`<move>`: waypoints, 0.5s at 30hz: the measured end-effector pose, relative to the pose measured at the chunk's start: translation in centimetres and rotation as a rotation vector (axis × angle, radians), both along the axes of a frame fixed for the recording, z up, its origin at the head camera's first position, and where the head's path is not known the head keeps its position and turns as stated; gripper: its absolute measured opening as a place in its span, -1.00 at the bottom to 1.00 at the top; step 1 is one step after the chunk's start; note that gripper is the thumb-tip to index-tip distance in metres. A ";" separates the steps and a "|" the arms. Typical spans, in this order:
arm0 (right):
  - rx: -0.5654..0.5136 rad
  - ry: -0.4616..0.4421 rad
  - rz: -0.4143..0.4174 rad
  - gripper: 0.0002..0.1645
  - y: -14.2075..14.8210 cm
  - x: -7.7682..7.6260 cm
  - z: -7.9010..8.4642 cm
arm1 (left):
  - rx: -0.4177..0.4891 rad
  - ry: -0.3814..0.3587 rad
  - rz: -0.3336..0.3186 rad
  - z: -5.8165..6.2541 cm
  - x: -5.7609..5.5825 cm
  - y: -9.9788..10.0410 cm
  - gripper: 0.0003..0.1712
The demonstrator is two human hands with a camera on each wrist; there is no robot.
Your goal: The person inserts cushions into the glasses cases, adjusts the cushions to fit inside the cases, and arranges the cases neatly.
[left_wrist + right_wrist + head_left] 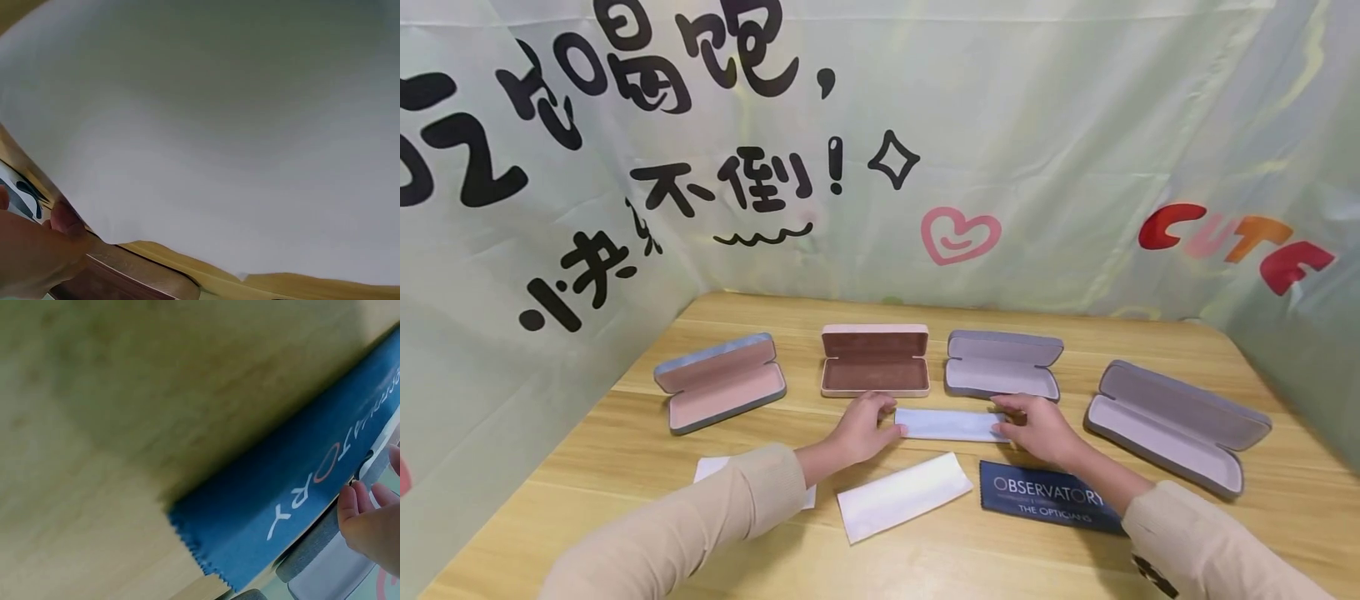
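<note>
From where I stand, the far left of the counter (pixel 576 475) has a blue-lidded case (pixel 726 402), open and angled inward, probably so that its pink lining faces the person. A white cloth (pixel 709 468) lies partly hidden under the left forearm. Next comes the left hand (pixel 857 431), thumb and fingers curved and parted at the near end of its neighbour, a pale blue cloth; whether they pinch it or merely touch it, I can't tell. Behind stands a pink case (pixel 876 377), square-on and open; in front, a second white cloth (pixel 904 498) lies aslant. The pale blue cloth (pixel 951 424) itself lies flat between both hands, just in front of the two middle cases, held at its ends perhaps to keep it straight. A lavender case (pixel 1002 379) gapes behind the right hand (pixel 1041 429), whose fingers are bent, thumb apart, at the cloth's other end; again, I can't tell whether they grip. Nearer lies a navy cloth (pixel 1037 498), lettering upward. Far right, a larger grey case (pixel 1176 429) turns inward too, seemingly for easy reach.
</note>
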State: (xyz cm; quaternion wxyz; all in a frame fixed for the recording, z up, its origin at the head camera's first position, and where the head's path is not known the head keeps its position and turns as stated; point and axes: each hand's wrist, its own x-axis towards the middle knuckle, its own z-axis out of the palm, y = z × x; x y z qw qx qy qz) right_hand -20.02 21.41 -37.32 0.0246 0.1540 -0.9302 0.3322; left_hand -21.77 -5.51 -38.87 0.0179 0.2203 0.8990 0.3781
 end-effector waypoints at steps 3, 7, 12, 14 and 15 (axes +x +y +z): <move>0.001 -0.003 -0.005 -0.58 0.0 -0.1 0.0 | -0.014 0.025 0.000 0.0 -0.1 0.2 -0.55; 0.005 0.005 -0.001 -0.61 -0.1 -0.3 -0.1 | -0.042 0.049 0.016 0.1 -0.2 0.5 -0.60; 0.022 -0.002 -0.007 -0.69 -0.2 -0.5 -0.3 | -0.081 0.061 0.035 0.2 -0.2 0.9 -0.66; 0.033 -0.014 -0.023 -0.72 -0.3 -0.5 -0.3 | -0.085 0.063 0.043 0.2 -0.3 1.0 -0.68; 0.039 -0.020 -0.030 -0.74 -0.3 -0.5 -0.3 | -0.089 0.068 0.046 0.2 -0.3 1.1 -0.69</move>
